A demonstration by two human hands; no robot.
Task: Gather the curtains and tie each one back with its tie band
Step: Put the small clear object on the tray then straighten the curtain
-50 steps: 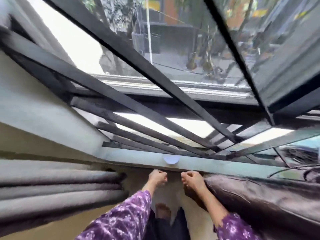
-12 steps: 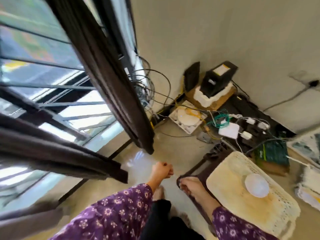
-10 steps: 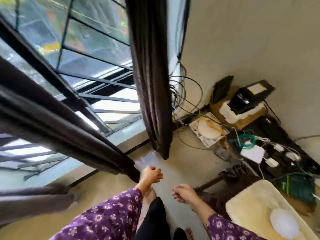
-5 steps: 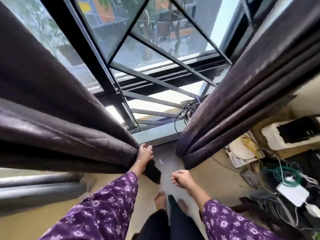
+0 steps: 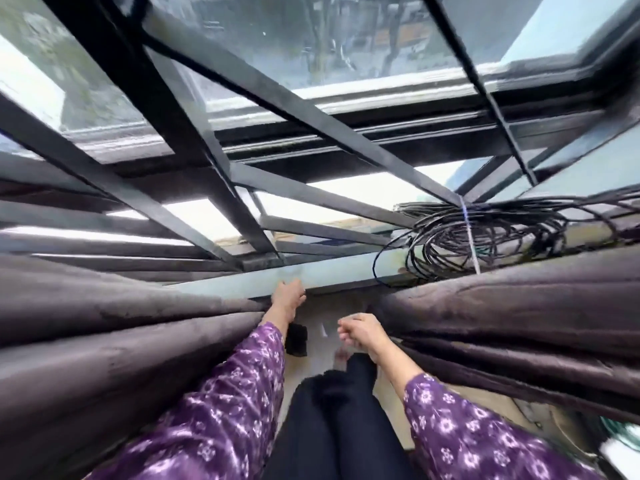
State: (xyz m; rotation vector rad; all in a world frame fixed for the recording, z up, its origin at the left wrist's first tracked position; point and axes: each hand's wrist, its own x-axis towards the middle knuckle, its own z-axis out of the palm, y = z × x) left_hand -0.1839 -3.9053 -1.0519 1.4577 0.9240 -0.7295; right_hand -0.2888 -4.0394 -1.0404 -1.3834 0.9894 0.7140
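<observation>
Beside the left hand (image 5: 288,295), the left curtain (image 5: 121,341) hangs in thick, dark purple folds, and the fingers curl round its inner edge, close under the window sill (image 5: 329,275). The right hand (image 5: 363,332) hangs between the two curtains, loosely curled, with nothing in it. The right curtain (image 5: 519,323) is just beyond it, untouched.

The chief risk, as I judge it, is the grip. One hand on the edge alone may let the heavy folds slip out as they are gathered, leaving a loose bundle that no band holds well. A coil of black cable (image 5: 485,233) lies on the sill just above the right curtain, and fabric swept past it could snag and drag it down.

Both curtains look plush, weighty and deeply pleated. No tie band shows on either, so neither is tied back yet.
</observation>
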